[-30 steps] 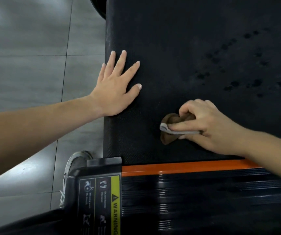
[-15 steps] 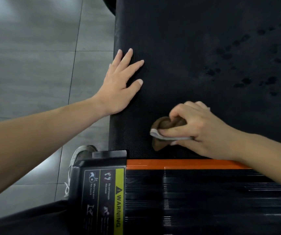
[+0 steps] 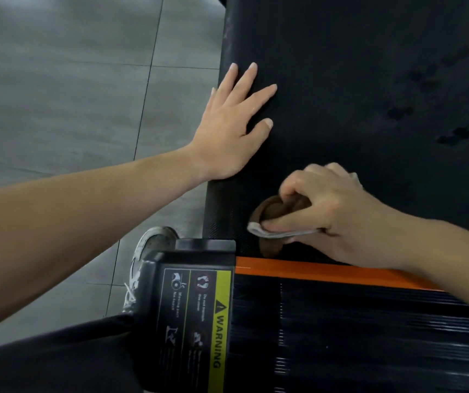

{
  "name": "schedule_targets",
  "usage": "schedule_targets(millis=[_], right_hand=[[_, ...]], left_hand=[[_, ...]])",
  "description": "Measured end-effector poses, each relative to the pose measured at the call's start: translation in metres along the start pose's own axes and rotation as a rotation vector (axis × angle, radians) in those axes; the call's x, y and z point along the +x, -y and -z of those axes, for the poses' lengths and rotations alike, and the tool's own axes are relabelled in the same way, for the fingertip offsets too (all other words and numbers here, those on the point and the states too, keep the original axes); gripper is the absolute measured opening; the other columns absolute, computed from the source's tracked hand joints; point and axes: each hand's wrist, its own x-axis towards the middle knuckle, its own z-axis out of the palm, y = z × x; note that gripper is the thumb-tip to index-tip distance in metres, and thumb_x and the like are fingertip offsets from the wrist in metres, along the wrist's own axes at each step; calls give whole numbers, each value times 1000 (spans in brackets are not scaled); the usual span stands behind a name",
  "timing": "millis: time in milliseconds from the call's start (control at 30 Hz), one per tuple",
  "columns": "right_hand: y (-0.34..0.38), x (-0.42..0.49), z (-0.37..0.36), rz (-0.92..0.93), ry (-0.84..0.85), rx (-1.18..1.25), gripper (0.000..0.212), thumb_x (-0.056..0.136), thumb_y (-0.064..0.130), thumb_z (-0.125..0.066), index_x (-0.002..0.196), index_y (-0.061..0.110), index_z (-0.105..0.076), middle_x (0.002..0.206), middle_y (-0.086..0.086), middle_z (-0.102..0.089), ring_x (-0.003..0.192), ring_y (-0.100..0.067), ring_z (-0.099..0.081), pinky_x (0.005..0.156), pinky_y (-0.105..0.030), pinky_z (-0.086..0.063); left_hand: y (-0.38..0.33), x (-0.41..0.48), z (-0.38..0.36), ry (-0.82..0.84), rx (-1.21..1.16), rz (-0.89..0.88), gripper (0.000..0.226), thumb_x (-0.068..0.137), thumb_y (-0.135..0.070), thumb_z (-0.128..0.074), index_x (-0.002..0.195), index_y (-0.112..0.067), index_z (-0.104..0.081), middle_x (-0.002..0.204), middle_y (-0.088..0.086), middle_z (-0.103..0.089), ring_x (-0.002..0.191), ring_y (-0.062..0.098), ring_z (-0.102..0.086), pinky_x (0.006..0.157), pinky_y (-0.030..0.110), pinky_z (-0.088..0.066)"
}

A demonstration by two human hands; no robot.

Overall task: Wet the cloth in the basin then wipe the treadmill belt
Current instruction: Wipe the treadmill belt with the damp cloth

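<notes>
The black treadmill belt (image 3: 355, 80) fills the upper right of the head view, with dark wet spots toward its right side. My right hand (image 3: 332, 214) presses a bunched brown cloth (image 3: 273, 211) with a pale edge onto the belt, close to the orange strip at its near end. My left hand (image 3: 233, 131) lies flat with spread fingers on the belt's left edge, holding nothing. No basin is in view.
An orange strip (image 3: 312, 270) and a ribbed black end cover (image 3: 369, 336) run along the belt's near end. A black corner cap with a yellow WARNING label (image 3: 219, 321) sits at lower centre. A grey shoe (image 3: 148, 251) stands on the grey tiled floor (image 3: 71, 95) at left.
My right hand has slid the cloth nearer to the orange strip and slightly left on the belt. My left hand stays flat on the belt edge.
</notes>
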Motion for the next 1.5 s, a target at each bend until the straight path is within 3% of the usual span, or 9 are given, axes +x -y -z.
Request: schedule_targets(millis=[300,533,700,800,867,933,1167,1367,1500], right_hand=[[-20,-73,22,-92,128,36,25,100,47,-50,119,51,-65,106,12,-46,98,-10,-43,84,-39,-34],[-27,-54,12,-181,-75,15,25,96,46,-55,114,45,-72,100,8,-49,92,-13,-43,81,-34,-30],[-26,-84,15,-183,-19,69,23,96,45,-60,116,50,-69,103,13,-46,96,-5,-42,83,-31,-29],[-70,-57,26,-287,-222,-73,25,94,46,-56,113,42,-72,102,1,-54,92,-20,-50,78,-37,-30],[-111,-32,40,-565,-468,-124,30,89,48,-60,117,43,-68,103,5,-52,97,-27,-54,85,-44,-40],[-122,-26,38,-700,-512,-93,36,85,55,-57,119,47,-66,104,13,-48,102,-24,-53,93,-41,-39],[-52,-77,16,-311,-184,12,29,92,47,-59,118,40,-70,104,5,-51,91,-18,-51,78,-44,-39],[-88,-42,18,-685,-529,-98,36,90,49,-57,125,46,-63,106,2,-52,94,-27,-52,80,-49,-47],[-45,-47,2,-461,-419,-34,34,93,46,-56,125,41,-66,101,2,-53,87,-19,-50,75,-41,-41]], left_hand=[[1,0,0,18,72,-23,56,106,-38,-40,159,-27,-25,170,2,-1,155,25,13,125,56,-6],[-7,6,6,50,302,-69,62,104,-48,-31,159,-21,-24,169,11,-4,155,33,7,125,50,3],[-16,25,9,122,386,-156,64,103,-52,-29,159,-23,-23,169,11,-4,156,31,5,125,51,3],[-30,47,6,157,379,-101,63,102,-53,-31,159,-30,-20,170,8,-1,156,29,8,124,52,5],[-34,57,3,156,390,-103,61,103,-51,-31,159,-32,-19,170,8,-1,156,29,9,124,53,7],[-34,59,0,132,395,-96,59,103,-50,-30,159,-32,-20,170,7,-1,156,28,9,124,52,8],[-31,58,-9,67,434,-104,59,103,-49,-25,159,-31,-19,170,8,-4,156,29,6,124,54,6],[-30,58,-11,56,443,-107,62,101,-51,-22,159,-31,-20,170,8,-6,156,29,4,124,54,5],[-29,59,-11,46,419,-105,59,101,-47,-24,158,-30,-23,170,7,-9,156,28,2,124,53,3]])
